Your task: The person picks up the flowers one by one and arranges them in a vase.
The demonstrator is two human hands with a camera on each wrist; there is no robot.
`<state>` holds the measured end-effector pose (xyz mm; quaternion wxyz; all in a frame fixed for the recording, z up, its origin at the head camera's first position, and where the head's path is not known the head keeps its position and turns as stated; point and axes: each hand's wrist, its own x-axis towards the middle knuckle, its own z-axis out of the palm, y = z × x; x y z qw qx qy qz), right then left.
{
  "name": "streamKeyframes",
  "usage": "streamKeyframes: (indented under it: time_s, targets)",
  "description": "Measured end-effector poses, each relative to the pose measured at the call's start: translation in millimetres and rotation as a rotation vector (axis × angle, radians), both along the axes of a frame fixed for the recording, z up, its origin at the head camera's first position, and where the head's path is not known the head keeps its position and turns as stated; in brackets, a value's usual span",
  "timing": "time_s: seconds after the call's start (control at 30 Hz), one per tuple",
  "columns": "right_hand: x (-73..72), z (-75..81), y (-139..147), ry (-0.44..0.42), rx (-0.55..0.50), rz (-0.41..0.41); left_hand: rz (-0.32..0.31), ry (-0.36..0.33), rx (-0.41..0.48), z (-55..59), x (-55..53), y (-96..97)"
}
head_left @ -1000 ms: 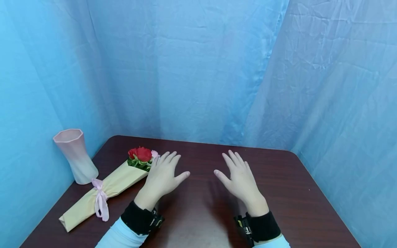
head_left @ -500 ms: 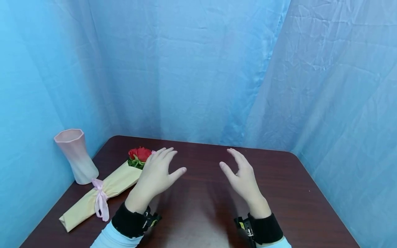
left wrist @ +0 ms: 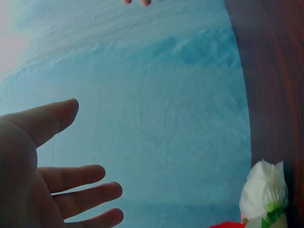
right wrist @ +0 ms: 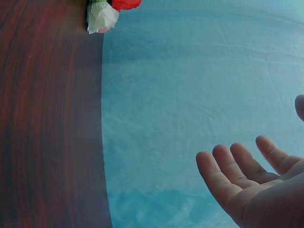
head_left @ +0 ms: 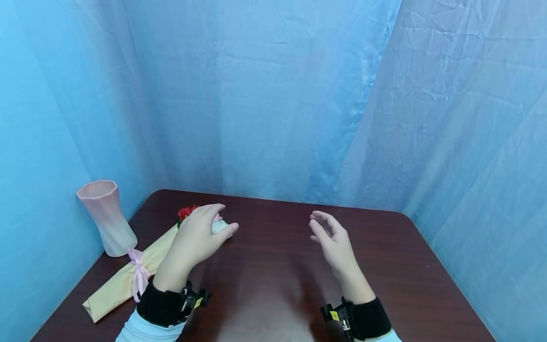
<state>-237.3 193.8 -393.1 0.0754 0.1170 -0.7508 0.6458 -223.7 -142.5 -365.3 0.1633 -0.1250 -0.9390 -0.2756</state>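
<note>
A bouquet in cream paper, tied with a lilac ribbon, lies on the table at the left. Over its flower end hovers my left hand, thumb and fingers spread apart, hiding most of the blooms. A red rose and a white rose peek out around it; the left wrist view shows the white rose well away from the fingers. My right hand floats above the middle right of the table, fingers loosely bent, holding nothing; its palm appears bare in the right wrist view.
A pink-to-white vase stands upright at the table's left edge, beyond the bouquet. Blue curtains hang around the dark wooden table. Each wrist wears a black band with a small camera.
My left hand has moved left and toward me, covering more of the flowers and uncovering the white rose. The right hand has turned sideways and its fingers have bent. The bouquet stays put.
</note>
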Motion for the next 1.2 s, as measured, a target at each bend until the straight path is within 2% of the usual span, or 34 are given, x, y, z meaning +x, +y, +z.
streamKeyframes:
  time_s: [0.2, 0.4, 0.7, 0.9, 1.2]
  targets:
    - [-5.2, -6.7, -2, -0.121, -0.124, 0.032, 0.04, -0.042, 0.016, -2.8, -8.6, -16.4]
    - [-8.0, -9.5, -4, -0.181, -0.18, 0.061, 0.077, -0.085, 0.017, -5.9, -14.6, -29.8]
    - [-9.7, -19.4, -23, -0.268, -0.204, 0.102, 0.11, -0.137, -0.004, -10.9, -16.3, -54.0]
    - [-11.2, -23.0, -37, -0.303, -0.229, 0.137, 0.135, -0.21, -0.034, -16.7, -18.9, -68.2]
    - [-14.6, -32.1, -51, -0.346, -0.187, 0.199, 0.145, -0.318, -0.05, -30.8, -27.8, -89.9]
